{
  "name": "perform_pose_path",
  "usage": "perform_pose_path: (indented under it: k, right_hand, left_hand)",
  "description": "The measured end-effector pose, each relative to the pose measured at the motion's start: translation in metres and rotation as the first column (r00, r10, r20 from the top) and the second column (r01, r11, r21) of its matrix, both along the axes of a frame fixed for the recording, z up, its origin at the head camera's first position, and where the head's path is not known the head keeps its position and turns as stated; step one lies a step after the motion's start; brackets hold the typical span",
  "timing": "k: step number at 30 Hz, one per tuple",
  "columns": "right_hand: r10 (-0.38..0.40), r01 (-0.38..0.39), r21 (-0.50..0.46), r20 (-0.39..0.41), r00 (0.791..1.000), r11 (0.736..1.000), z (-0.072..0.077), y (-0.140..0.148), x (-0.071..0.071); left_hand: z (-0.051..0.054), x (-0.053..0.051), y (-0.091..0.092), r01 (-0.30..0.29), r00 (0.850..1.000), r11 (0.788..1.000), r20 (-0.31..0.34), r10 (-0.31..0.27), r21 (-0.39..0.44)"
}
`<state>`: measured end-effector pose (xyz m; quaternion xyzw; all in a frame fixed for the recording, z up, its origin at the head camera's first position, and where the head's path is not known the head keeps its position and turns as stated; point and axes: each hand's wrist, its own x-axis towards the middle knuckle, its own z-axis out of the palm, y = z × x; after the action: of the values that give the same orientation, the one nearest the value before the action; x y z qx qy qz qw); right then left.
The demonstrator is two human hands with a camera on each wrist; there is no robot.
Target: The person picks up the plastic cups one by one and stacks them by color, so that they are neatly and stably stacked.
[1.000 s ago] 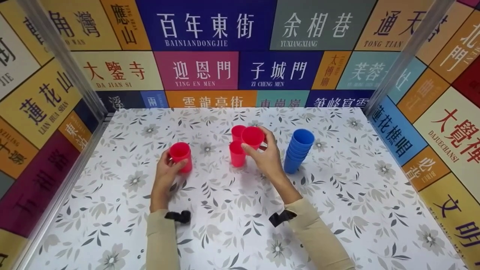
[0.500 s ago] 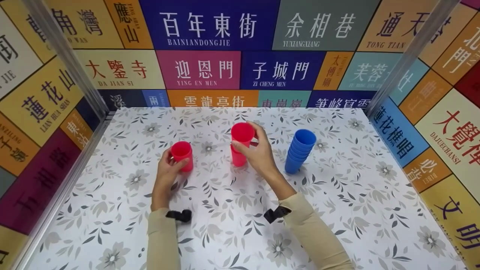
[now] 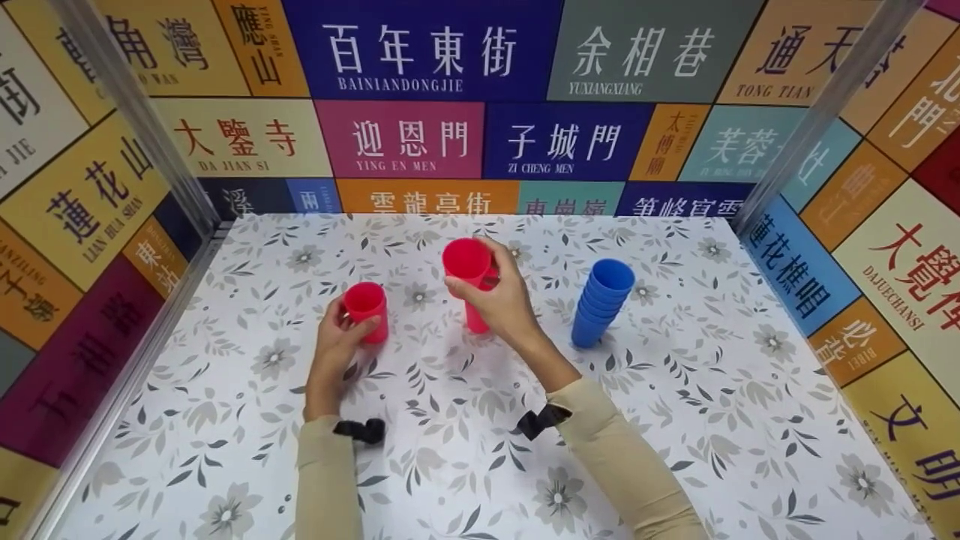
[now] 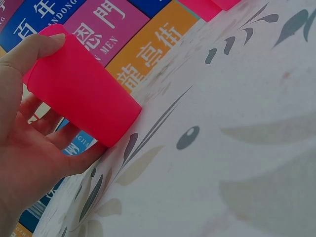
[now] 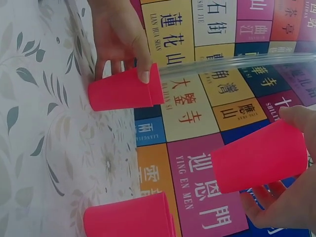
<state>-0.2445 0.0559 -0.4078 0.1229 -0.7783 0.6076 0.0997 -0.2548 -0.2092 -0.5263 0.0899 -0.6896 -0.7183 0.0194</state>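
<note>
My left hand (image 3: 337, 346) grips a red cup (image 3: 379, 324) standing on the table, thumb near its rim; the left wrist view shows this cup (image 4: 84, 89) with the fingers around it. In my right hand (image 3: 504, 298) a second red cup (image 3: 466, 259) is held by its side, raised above the table. Below and partly behind it stands another red cup (image 3: 476, 318), largely hidden in the head view. The right wrist view shows the raised cup (image 5: 261, 157) apart from the standing one (image 5: 126, 217). Right of my right hand stands a stack of blue cups (image 3: 595, 307).
A flower-patterned white table surface (image 3: 442, 465) lies under everything. Panels with large printed characters (image 3: 420, 52) rise behind and at both sides, with a clear strip (image 3: 142, 112) at the left corner and another (image 3: 817, 112) at the right.
My right hand has moved left with its red cup, passing over the standing red cups. The rear standing cup, visible earlier, is now hidden in the head view. My left hand keeps its grip nearly in place.
</note>
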Motion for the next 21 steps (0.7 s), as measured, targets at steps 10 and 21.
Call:
perform_pose_path:
  k: [10,21]
  right_hand:
    - [0.099,-0.097,-0.057,0.038,0.994,0.994,0.004,-0.016,-0.005]
    - [0.141,-0.14,-0.02,0.063,0.988,0.99,0.0,-0.036,-0.016]
  left_hand:
    - [0.001,-0.001,0.0,-0.003,1.0,1.0,0.02,0.003,-0.001]
    - [-0.002,-0.002,0.0,-0.004,1.0,1.0,-0.002,0.004,-0.026]
